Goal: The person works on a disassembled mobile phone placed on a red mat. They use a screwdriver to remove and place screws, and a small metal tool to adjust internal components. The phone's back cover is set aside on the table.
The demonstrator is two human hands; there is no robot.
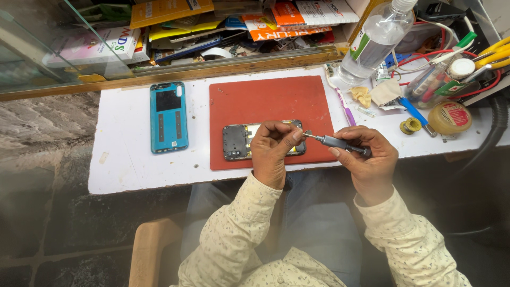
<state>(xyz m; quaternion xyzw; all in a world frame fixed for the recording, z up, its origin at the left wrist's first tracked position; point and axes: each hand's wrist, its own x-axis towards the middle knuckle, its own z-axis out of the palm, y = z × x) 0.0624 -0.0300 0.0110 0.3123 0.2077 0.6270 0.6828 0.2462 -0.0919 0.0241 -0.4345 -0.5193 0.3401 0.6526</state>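
While right hand [366,154] grips screwdriver [336,142]; left hand [272,149] pinches tip.

Right hand [366,157] gripping screwdriver [334,142], left hand [272,149] pinching its tip, opened phone [239,141] on red mat [265,101]

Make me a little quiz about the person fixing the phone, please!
1. True or false: the right hand holds a screwdriver.
2. What colour is the mat under the open phone? A) green B) red C) yellow
3. Fill in: the blue back cover lies to the ____ of the mat.

Key:
1. True. The left hand pinches at its tip.
2. B, red.
3. Left, on the white table.
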